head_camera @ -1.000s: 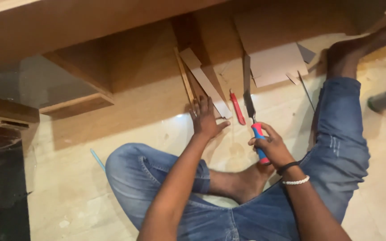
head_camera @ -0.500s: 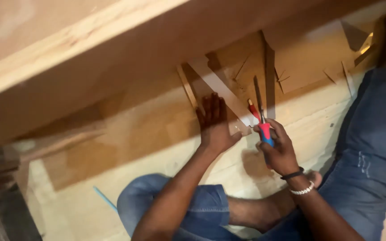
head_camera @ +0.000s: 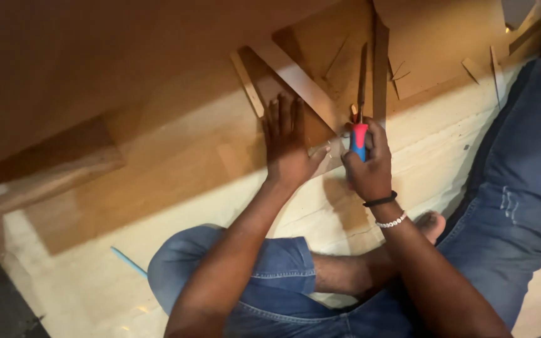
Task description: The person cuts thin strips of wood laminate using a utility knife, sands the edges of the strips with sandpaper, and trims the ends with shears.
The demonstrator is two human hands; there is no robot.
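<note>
Pale flooring (head_camera: pixel 408 156) carries everything, with a thin blue stick (head_camera: pixel 128 261) lying near the jeans-clad knee. Further on, the left hand (head_camera: pixel 290 145) lies flat, fingers spread, on a brown wooden piece (head_camera: pixel 311 128). Just beside it, the right hand (head_camera: pixel 368 164) has its fingers wrapped tight around a tool with a red-and-blue handle (head_camera: pixel 359 139), its metal shaft pointing away over thin wood strips (head_camera: pixel 302 84).

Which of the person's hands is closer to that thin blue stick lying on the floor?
Left. The left hand presses flat on the wood, on the blue stick's side; the right hand, gripping the red-and-blue tool, is farther off.
</note>
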